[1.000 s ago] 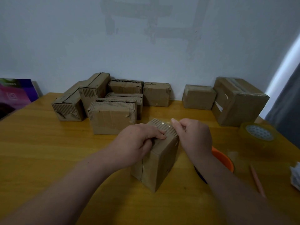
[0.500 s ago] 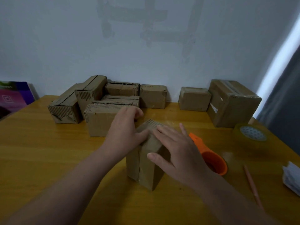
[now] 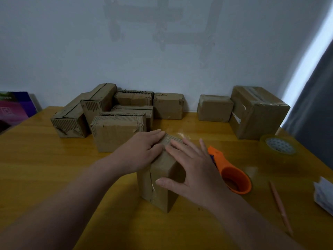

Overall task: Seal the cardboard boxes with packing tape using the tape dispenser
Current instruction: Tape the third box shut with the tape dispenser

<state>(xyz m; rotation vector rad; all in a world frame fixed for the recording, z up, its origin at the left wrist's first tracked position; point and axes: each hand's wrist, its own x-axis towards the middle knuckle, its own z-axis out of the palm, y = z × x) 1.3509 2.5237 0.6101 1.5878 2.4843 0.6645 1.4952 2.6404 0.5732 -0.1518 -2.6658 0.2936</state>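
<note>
A small cardboard box stands upright in the middle of the wooden table, clear tape shining along its front seam. My left hand lies flat on its top left side with straight fingers. My right hand presses the top and right face with spread fingers, the thumb against the front. The orange tape dispenser lies on the table just right of the box, behind my right hand. A spare roll of clear tape sits at the far right.
Several cardboard boxes are grouped at the back left against the wall; two more stand at the back right, the larger taped. A pink pencil and crumpled paper lie at the right edge. A purple board leans far left.
My right hand went from pinching at the box's top edge to lying spread over its top and right face. My left hand flattened on the top. The dispenser came into full view.
</note>
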